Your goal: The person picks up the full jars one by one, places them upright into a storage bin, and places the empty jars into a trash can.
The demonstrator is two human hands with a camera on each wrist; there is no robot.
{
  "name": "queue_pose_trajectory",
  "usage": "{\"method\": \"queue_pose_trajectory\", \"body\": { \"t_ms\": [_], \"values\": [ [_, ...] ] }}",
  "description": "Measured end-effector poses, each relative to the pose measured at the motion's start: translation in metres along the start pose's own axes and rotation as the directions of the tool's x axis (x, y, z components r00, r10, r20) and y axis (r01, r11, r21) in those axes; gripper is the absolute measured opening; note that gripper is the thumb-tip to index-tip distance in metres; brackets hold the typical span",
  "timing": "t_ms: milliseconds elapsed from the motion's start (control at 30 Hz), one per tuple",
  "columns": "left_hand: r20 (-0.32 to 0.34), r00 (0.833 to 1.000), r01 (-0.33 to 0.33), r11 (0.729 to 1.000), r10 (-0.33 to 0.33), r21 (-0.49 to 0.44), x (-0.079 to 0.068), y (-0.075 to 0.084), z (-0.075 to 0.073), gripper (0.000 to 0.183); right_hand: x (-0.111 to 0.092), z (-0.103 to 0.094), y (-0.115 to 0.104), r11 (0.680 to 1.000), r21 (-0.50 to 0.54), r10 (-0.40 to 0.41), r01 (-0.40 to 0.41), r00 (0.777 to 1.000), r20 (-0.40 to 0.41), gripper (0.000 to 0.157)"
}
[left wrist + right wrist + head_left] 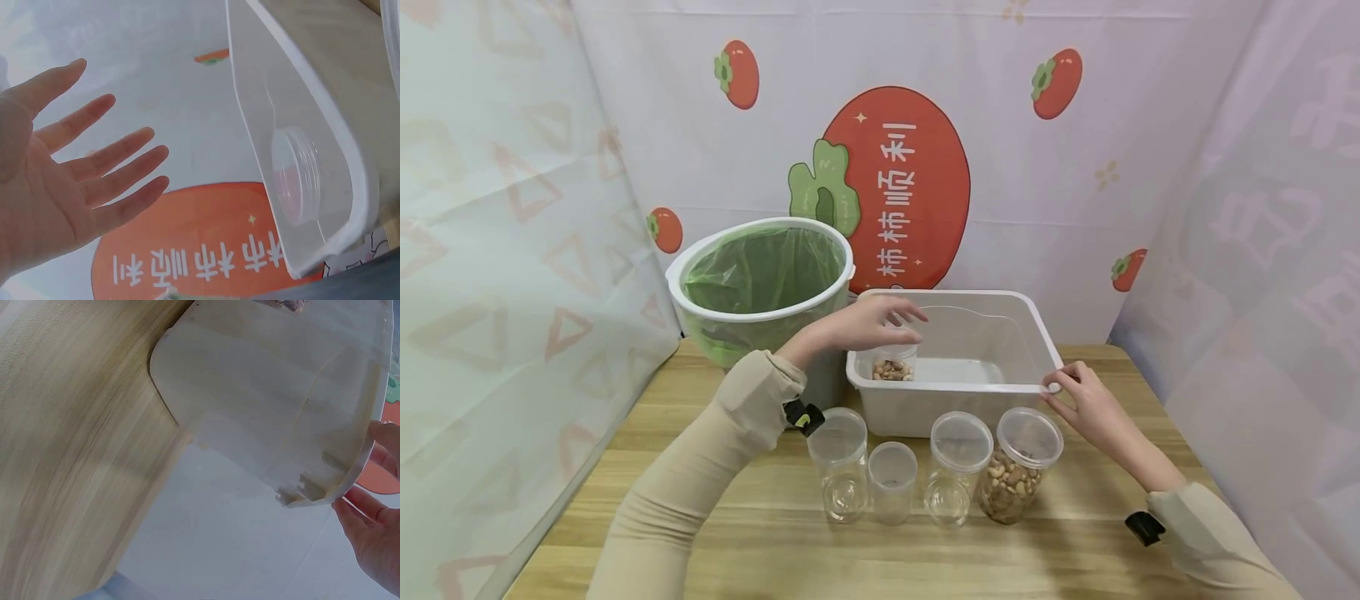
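My left hand hovers over the left part of a grey-white plastic tub. Its fingers are spread and hold nothing, as the left wrist view shows. Below that hand, a small clear jar of nuts stands inside the tub, its top partly hidden by the hand. The jar's lid shows in the left wrist view. At the tub's front right corner, my right hand pinches the rim between thumb and fingers. The right wrist view shows these fingers at the rim's corner.
In front of the tub stand a tall clear jar, a shorter jar, another lidded jar and a jar of nuts. A waste bin lined with a green bag is left of the tub. Printed cloth surrounds the wooden table.
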State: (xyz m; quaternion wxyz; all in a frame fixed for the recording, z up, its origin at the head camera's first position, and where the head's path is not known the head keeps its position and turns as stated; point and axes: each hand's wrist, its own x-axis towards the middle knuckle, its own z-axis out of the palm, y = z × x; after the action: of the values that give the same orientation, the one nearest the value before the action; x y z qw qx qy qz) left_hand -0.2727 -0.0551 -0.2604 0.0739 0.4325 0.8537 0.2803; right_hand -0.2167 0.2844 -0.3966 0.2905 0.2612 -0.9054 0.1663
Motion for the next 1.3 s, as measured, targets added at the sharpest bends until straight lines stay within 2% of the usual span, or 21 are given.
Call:
{"method": "queue_pose_trajectory", "body": {
  "t_ms": [133,300,467,733,900,1100,1300],
  "values": [
    [0.007,1.000,0.008,1.000,-0.008,0.016,-0.006,0.014,0.008,0.035,0.000,0.001,0.000,1.000,-0.004,-0.002,0.002,1.000,-0.007,0.028],
    [-0.019,0.999,-0.033,0.995,0.035,0.096,-0.006,0.026,0.024,0.033,0.000,0.001,0.001,1.000,-0.013,-0.011,0.010,1.000,-0.018,0.028],
    [-0.021,0.997,-0.072,0.988,0.076,0.135,0.000,0.040,0.042,0.033,-0.002,0.001,0.001,1.000,-0.016,-0.003,0.002,1.000,-0.022,0.027],
    [-0.003,0.992,-0.129,0.987,0.130,0.091,0.011,0.054,0.073,0.031,-0.001,0.000,-0.001,1.000,-0.015,0.015,-0.015,1.000,-0.009,0.027],
    [0.001,0.989,-0.150,0.981,0.151,0.124,0.018,0.060,0.093,0.031,-0.001,0.001,-0.001,1.000,-0.018,0.011,-0.011,1.000,-0.002,0.028],
    [0.039,0.990,-0.138,0.969,0.133,0.207,0.027,0.066,0.114,0.036,-0.002,0.001,0.000,1.000,-0.012,-0.001,0.001,1.000,0.001,0.028],
    [0.039,0.997,-0.067,0.967,0.059,0.248,0.031,0.072,0.134,0.040,-0.003,0.001,0.002,1.000,-0.008,-0.010,0.010,1.000,0.011,0.027]
  ]
}}
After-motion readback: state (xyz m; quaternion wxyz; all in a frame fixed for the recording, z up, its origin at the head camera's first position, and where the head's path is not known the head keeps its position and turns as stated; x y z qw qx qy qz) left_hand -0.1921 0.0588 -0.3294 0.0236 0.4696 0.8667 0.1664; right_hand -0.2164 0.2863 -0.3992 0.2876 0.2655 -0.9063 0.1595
